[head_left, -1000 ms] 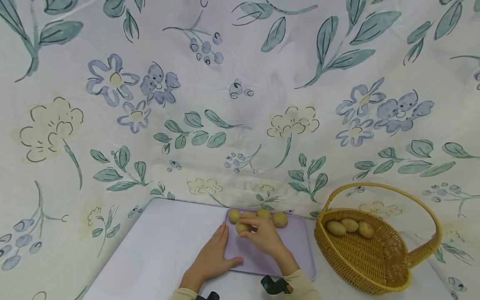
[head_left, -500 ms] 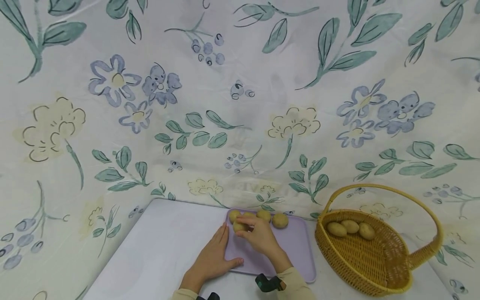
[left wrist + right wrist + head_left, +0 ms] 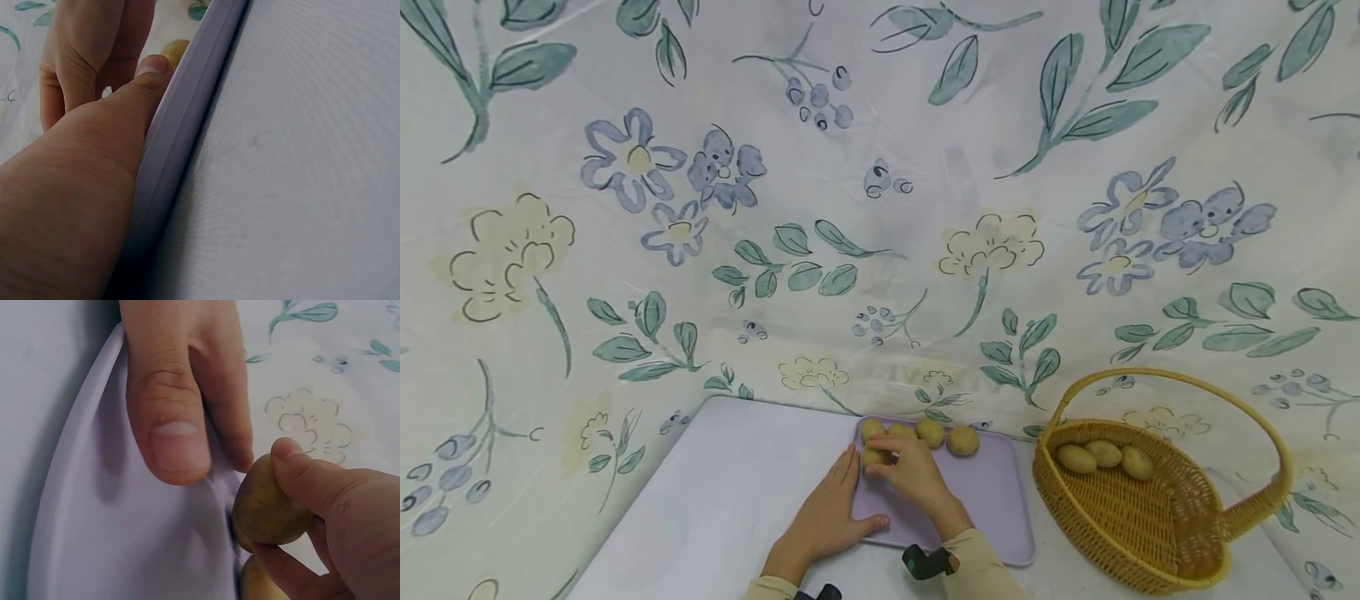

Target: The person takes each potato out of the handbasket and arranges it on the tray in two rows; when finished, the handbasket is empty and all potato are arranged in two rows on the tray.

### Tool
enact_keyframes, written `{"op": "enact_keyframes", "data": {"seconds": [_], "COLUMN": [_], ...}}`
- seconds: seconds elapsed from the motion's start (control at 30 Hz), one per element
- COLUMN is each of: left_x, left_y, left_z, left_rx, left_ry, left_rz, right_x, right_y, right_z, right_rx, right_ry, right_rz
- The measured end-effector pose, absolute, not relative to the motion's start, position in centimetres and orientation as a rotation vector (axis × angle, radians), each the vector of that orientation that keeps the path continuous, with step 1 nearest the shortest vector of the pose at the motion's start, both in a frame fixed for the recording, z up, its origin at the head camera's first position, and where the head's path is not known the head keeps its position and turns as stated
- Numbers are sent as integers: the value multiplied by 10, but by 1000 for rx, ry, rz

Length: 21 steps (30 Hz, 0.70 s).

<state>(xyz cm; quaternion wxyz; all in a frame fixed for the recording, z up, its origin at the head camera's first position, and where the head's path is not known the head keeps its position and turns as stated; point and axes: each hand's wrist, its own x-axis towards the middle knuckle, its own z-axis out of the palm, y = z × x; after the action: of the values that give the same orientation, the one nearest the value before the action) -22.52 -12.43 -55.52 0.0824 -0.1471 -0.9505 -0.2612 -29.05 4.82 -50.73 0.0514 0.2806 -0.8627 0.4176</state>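
Observation:
My right hand (image 3: pixel 913 475) pinches a potato (image 3: pixel 269 506) between thumb and fingertips, near the left side of a lilac tray (image 3: pixel 992 500). Behind it, along the tray's far edge, several more potatoes (image 3: pixel 931 432) sit in a row; the right fingers partly cover one of them. My left hand (image 3: pixel 829 510) lies against the tray's left side with its fingers straight. Its thumb (image 3: pixel 153 69) reaches over the tray's rim. In the right wrist view the left thumb and fingers appear just beside the held potato.
A wicker basket (image 3: pixel 1108 542) with a tall handle (image 3: pixel 1165 375) stands right of the tray. Three potatoes (image 3: pixel 1103 454) lie at its far end. The white tabletop (image 3: pixel 722 483) extends to the left. A floral cloth (image 3: pixel 820 300) hangs behind the table.
My right hand has shifted slightly left across the tray with the potato, toward the left hand. The left hand has kept its place at the tray's edge.

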Motion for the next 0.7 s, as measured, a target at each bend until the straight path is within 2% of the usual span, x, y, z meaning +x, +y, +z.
{"op": "enact_keyframes", "data": {"seconds": [0.7], "left_x": [-231], "left_y": [-125], "left_z": [-562], "left_rx": [-398], "left_ry": [-2870], "left_rz": [-813], "right_x": [-296], "right_y": [40], "right_z": [-517], "right_rx": [811], "right_ry": [-2673], "right_rz": [1257]}}
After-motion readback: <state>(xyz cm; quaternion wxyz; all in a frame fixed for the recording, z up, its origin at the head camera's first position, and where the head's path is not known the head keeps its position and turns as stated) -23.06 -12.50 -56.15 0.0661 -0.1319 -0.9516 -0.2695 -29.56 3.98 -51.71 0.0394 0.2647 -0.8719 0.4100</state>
